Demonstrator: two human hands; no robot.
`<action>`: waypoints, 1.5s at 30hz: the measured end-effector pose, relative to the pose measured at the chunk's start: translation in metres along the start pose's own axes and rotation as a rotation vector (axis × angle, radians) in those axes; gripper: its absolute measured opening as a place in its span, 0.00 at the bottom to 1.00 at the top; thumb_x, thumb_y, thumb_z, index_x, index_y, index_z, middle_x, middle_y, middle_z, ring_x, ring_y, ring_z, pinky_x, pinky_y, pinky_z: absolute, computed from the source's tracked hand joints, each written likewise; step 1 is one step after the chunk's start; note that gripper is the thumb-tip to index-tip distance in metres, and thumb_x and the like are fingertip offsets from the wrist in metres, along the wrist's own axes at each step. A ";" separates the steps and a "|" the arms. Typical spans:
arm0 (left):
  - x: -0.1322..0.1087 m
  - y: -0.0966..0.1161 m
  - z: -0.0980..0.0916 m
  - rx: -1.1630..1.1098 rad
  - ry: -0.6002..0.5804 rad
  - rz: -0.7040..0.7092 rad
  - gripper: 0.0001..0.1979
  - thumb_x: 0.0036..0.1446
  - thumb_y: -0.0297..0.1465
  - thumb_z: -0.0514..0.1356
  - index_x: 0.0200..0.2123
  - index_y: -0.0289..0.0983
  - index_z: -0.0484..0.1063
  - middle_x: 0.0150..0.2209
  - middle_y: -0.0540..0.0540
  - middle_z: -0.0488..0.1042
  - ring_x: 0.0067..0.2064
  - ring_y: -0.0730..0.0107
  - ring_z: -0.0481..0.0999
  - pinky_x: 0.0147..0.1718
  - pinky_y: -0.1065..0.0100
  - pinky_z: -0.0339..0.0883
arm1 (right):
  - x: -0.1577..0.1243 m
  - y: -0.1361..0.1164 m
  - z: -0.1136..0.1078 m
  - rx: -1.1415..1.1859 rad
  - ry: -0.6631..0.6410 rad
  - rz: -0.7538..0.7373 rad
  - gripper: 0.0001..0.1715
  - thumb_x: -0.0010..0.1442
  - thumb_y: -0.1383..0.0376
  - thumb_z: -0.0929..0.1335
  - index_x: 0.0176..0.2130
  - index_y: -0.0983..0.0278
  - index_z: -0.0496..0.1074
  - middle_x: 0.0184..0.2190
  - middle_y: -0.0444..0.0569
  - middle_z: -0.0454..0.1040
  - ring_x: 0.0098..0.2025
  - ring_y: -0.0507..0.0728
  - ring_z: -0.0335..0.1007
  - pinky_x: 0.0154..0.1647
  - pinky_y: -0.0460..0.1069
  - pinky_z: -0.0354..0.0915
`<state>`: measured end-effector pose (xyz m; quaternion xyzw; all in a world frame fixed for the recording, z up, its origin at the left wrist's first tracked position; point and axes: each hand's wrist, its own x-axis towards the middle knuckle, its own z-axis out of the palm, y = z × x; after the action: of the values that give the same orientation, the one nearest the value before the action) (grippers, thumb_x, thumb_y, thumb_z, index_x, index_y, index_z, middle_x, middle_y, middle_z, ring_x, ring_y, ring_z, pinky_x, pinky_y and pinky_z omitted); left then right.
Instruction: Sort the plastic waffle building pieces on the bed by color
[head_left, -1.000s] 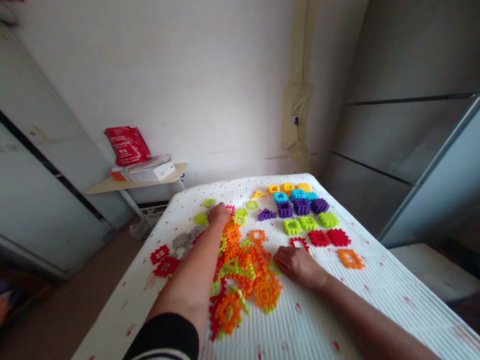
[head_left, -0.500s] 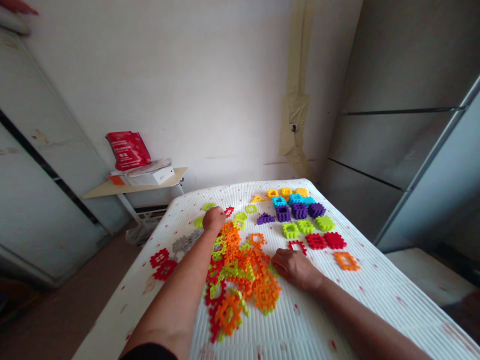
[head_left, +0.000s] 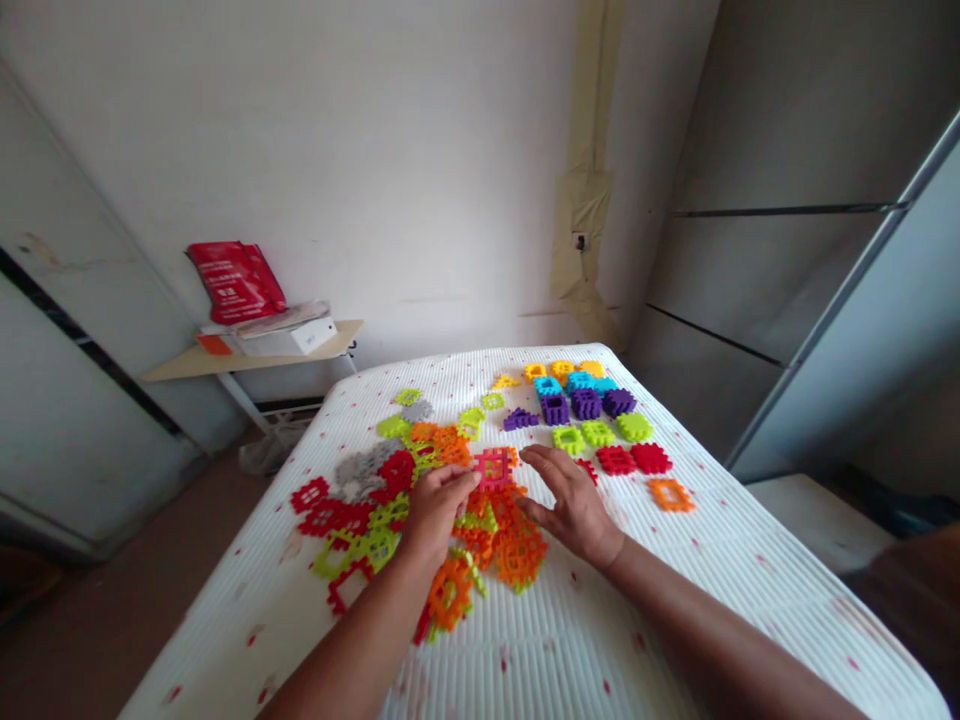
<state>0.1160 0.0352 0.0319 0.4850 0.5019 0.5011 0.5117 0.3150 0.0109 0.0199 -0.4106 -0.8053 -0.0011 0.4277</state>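
Note:
Between thumb and fingers my left hand (head_left: 441,503) pinches a red square window-frame building piece (head_left: 493,468), raised over the pile. To its right my right hand (head_left: 571,503) is open, thumb and fingers apart, with nothing in it. Below both hands lies a mixed heap of orange interlocking pieces (head_left: 519,552) and lime-green pieces (head_left: 384,540). Red pieces (head_left: 322,515) and grey pieces (head_left: 360,470) lie left of my left hand, partly overlapping. Part of the heap is hidden behind my left forearm.
Sorted rows stand at the right back: yellow (head_left: 561,370), blue (head_left: 579,382), purple (head_left: 586,404), green (head_left: 598,433) and red pieces (head_left: 651,458). One orange frame (head_left: 671,495) lies nearer. A side table (head_left: 341,338) holds a red bag (head_left: 236,282) and a white box (head_left: 289,338).
My left hand has come back from the far left and now holds a red window piece. My right hand has lifted and opened. Red and green pieces have spread to the left.

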 end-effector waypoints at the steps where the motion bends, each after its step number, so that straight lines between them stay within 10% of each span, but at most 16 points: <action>1: -0.006 -0.001 0.002 -0.001 -0.002 -0.005 0.13 0.40 0.38 0.64 0.20 0.34 0.67 0.13 0.57 0.59 0.16 0.82 0.55 0.17 0.75 0.47 | 0.001 -0.006 0.001 -0.009 -0.005 -0.007 0.30 0.58 0.59 0.66 0.58 0.62 0.57 0.52 0.59 0.65 0.52 0.63 0.63 0.49 0.59 0.64; 11: -0.053 -0.015 0.007 -0.033 0.096 -0.055 0.11 0.43 0.38 0.64 0.23 0.35 0.69 0.13 0.58 0.57 0.16 0.82 0.55 0.15 0.77 0.49 | -0.001 -0.032 0.006 -0.151 -0.190 -0.112 0.28 0.57 0.58 0.65 0.56 0.65 0.61 0.48 0.58 0.69 0.43 0.63 0.63 0.41 0.57 0.65; 24: -0.054 -0.018 0.006 0.238 0.081 0.157 0.15 0.46 0.42 0.61 0.29 0.35 0.75 0.27 0.46 0.77 0.31 0.66 0.76 0.32 0.67 0.71 | 0.001 -0.025 0.005 -0.091 -0.225 -0.119 0.30 0.55 0.62 0.66 0.56 0.67 0.60 0.52 0.58 0.67 0.48 0.62 0.62 0.47 0.55 0.63; 35: -0.044 -0.029 -0.028 0.538 0.265 0.581 0.11 0.51 0.39 0.58 0.30 0.38 0.75 0.32 0.47 0.77 0.34 0.67 0.75 0.34 0.69 0.69 | -0.003 0.072 -0.095 -0.418 -0.258 0.327 0.26 0.47 0.69 0.69 0.48 0.67 0.70 0.46 0.54 0.72 0.47 0.61 0.63 0.49 0.54 0.61; 45: -0.043 -0.031 -0.027 0.567 0.257 0.594 0.11 0.51 0.40 0.58 0.30 0.38 0.74 0.32 0.47 0.77 0.34 0.67 0.75 0.34 0.68 0.69 | -0.012 0.095 -0.093 -0.478 -0.478 0.487 0.25 0.47 0.65 0.69 0.48 0.66 0.71 0.45 0.53 0.73 0.49 0.61 0.64 0.47 0.50 0.62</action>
<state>0.0903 -0.0091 0.0019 0.6633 0.5182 0.5252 0.1250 0.4457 0.0335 0.0375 -0.6656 -0.7382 0.0087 0.1094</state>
